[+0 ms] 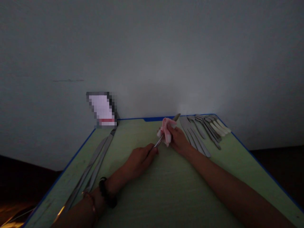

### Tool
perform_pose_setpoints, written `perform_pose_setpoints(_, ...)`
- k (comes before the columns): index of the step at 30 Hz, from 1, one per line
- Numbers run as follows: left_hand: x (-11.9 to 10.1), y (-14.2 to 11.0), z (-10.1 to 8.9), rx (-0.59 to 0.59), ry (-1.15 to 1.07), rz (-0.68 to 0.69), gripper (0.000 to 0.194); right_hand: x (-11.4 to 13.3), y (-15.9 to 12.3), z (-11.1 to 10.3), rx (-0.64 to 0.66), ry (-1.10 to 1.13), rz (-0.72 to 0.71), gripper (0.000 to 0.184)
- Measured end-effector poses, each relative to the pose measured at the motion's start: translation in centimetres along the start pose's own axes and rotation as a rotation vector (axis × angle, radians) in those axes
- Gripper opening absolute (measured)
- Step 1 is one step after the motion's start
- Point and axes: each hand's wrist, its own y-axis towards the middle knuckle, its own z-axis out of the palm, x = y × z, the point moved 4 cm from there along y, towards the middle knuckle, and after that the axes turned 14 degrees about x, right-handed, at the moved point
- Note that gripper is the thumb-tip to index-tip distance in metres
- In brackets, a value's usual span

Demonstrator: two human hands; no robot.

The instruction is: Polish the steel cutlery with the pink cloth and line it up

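My left hand (143, 158) is closed around the handle of a table knife (158, 141) over the middle of the table. A folded pink and white cloth (167, 128) is wrapped round the knife's blade, whose tip sticks out beyond it at the upper right. Pinching that cloth against the blade is my right hand (178, 139), fingers closed. Part of the blade is hidden inside the cloth. Dark bracelets circle my left wrist.
Several knives (197, 139) lie at the right, beside several spoons (206, 126) and white-handled cutlery (219, 125). More knives (101, 158) lie along the left. A blurred upright screen (102, 107) leans on the wall behind the green table (185, 196).
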Motion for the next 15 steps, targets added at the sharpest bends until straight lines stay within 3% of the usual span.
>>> perform_pose_setpoints(5, 0.2, -0.01, -0.02, -0.023, -0.122, 0.021, 0.029, 0.15, 0.27, 0.28, 0.041, 0.321, 0.02, 0.028)
perform_pose_setpoints(9, 0.42, -0.01, -0.13, -0.038, -0.168, 0.012, 0.03, 0.51, 0.33, 0.44, 0.076, 0.345, -0.017, 0.026)
perform_pose_setpoints(15, 0.34, 0.11, -0.07, 0.034, -0.068, -0.01, 0.032, 0.4, 0.22, 0.44, 0.065, 0.336, -0.118, 0.035)
